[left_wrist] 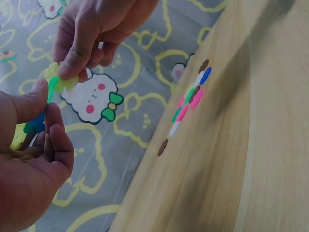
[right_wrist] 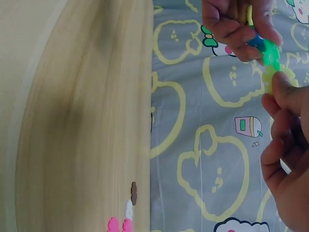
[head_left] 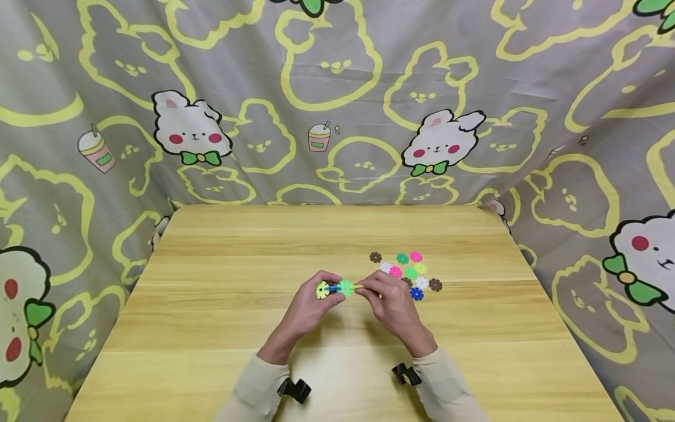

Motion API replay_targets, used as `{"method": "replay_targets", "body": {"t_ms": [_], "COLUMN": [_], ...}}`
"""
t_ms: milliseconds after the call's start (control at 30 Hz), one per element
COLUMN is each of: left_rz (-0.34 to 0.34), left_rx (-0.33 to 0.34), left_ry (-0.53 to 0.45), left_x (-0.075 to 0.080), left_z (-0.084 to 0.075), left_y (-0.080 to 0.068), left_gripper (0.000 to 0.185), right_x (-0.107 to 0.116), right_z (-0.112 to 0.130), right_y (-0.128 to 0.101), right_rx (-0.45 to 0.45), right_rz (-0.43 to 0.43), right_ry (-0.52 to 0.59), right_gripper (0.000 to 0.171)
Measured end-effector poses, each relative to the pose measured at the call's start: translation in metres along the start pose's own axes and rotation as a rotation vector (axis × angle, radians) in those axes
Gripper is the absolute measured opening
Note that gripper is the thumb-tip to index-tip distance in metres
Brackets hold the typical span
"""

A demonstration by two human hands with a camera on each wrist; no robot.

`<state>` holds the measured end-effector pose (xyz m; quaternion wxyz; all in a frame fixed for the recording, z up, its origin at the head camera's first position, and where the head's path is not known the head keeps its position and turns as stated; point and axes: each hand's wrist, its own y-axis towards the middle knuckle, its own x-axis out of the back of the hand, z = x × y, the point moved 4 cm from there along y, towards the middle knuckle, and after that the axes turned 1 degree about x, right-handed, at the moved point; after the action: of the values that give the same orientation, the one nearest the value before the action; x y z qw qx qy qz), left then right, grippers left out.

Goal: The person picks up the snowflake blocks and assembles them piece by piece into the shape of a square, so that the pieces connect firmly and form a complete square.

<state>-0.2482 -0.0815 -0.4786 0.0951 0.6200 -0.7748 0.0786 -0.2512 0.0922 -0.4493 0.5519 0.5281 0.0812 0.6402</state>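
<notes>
My left hand [head_left: 308, 305] grips a short chain of notched plastic snowflake discs above the table. Its yellow disc [head_left: 322, 291] is at the left end, with a blue disc [head_left: 333, 288] beside it and a bright green disc [head_left: 345, 287] on the right. Between thumb and fingers, my right hand [head_left: 394, 305] pinches another yellow disc [left_wrist: 52, 71], seen nearly edge-on from the head. This disc meets the edge of the green disc [right_wrist: 271, 54] in both wrist views; how deep their slots interlock cannot be made out. Fingers partly cover the blue disc.
Loose discs lie flat on the wooden table [head_left: 211, 328] beyond my right hand, among them a brown disc [head_left: 375, 257], a pink disc [head_left: 416, 257] and a dark blue disc [head_left: 417, 294]. A patterned curtain [head_left: 253, 135] hangs around the table's back and sides.
</notes>
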Motion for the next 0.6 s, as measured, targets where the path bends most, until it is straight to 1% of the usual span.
{"method": "replay_targets", "body": {"t_ms": [133, 233, 367, 467, 600], "left_rz": [-0.004, -0.01, -0.025, -0.032, -0.032], "left_rx": [0.012, 0.013, 0.012, 0.006, -0.007], "left_ry": [0.017, 0.042, 0.061, 0.06, 0.046], "left_x": [0.0, 0.0011, 0.003, 0.0035, 0.0033], "left_z": [-0.0001, 0.001, 0.0024, 0.0018, -0.0001], "left_y": [-0.0003, -0.0006, -0.0008, -0.0009, -0.0013], "left_gripper": [0.032, 0.032, 0.031, 0.03, 0.029], "right_x": [0.0011, 0.0017, 0.0023, 0.0033, 0.0044], "right_z": [0.0002, -0.001, -0.004, -0.0058, -0.0067], "right_y": [0.0, -0.0004, -0.0011, -0.0008, 0.0], "right_rx": [0.014, -0.014, -0.055, -0.08, -0.106], "right_rz": [-0.017, 0.006, 0.04, 0.047, 0.049], "right_ry": [0.013, 0.023, 0.011, 0.001, 0.008], "right_gripper": [0.008, 0.011, 0.015, 0.017, 0.015]}}
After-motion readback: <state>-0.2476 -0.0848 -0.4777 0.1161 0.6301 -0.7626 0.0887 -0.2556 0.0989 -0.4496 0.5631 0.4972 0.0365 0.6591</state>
